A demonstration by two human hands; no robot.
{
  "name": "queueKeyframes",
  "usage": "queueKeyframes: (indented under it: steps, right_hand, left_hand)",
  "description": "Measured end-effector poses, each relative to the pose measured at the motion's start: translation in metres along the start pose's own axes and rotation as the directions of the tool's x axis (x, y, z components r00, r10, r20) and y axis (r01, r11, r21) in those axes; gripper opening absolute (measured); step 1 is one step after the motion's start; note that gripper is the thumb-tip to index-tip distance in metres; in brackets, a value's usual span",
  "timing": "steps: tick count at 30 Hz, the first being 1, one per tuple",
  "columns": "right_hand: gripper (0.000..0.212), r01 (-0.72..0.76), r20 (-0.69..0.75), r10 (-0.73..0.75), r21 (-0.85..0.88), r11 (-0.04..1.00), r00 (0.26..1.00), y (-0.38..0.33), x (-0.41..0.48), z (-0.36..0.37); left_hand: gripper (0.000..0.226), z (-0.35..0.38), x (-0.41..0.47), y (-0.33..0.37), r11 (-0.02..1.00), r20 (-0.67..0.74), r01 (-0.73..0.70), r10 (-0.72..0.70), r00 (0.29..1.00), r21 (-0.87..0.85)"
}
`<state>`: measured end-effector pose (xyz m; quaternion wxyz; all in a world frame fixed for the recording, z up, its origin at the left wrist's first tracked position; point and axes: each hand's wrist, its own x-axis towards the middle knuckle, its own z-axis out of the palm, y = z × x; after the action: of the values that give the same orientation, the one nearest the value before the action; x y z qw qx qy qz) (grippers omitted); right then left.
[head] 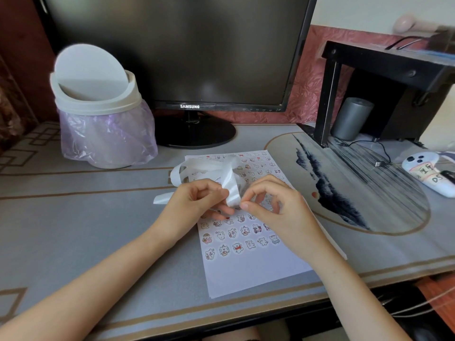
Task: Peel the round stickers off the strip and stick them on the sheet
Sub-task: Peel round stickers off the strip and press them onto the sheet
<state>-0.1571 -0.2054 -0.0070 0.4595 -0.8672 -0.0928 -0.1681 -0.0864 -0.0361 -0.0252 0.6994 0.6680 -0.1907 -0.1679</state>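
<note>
— Question one: where is the strip (222,172)?

— Looped in the air over the twelve o'clock end of the sheet (246,274). One tail lies on the tabletop (98,217), at nine o'clock from the hands.

— And the hands?

— The left hand (194,200) has its fingers curled round the lower fold of the strip. The right hand (278,205) pinches thumb and forefinger at that fold's edge, at three o'clock from the left.

— Is a sticker between those fingertips?

— I cannot tell; it is white on white and too small.

— How should the peel go?

— My judgement: bend the backing sharply with the left hand so a sticker's rim lifts. Catch only that rim with a nail. Draw it off slowly and low along the strip, so that it neither creases nor tears, and touch the glue as little as possible.

— And placing it?

— Round stickers (237,248) fill rows down the sheet, with bare paper at its six o'clock end. That is probably where the next one belongs. Set one edge down first, then smooth across, and lift the loose loops clear so they don't drag.
</note>
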Motion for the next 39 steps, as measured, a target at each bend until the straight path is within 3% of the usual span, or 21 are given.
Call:
queueKeyframes:
  steps: [6, 15, 23, 39]
  right_hand:
    - [0.004, -0.26, 0.055, 0.254, 0.135, 0.956, 0.965, 0.013, -0.009, -0.034]
    - [0.007, -0.519, 0.123, 0.51, 0.053, 0.853, 0.851, 0.024, -0.026, -0.076]
    - [0.007, -0.564, 0.098, 0.569, -0.076, 0.822, 0.816, 0.028, -0.027, -0.081]
    - [0.011, -0.545, 0.087, 0.546, -0.046, 0.837, 0.833, 0.03, -0.029, -0.079]
  left_hand:
    - [0.012, 0.0, 0.0, -0.002, 0.999, 0.024, 0.047, -0.048, 0.999, 0.027]
    - [0.014, 0.0, -0.001, -0.002, 0.996, 0.034, 0.059, -0.061, 0.998, 0.073]
    - [0.013, 0.001, -0.001, -0.001, 0.995, 0.033, 0.065, -0.068, 0.997, 0.077]
    - [0.013, 0.002, -0.002, 0.0, 0.995, 0.033, 0.072, -0.075, 0.997, 0.075]
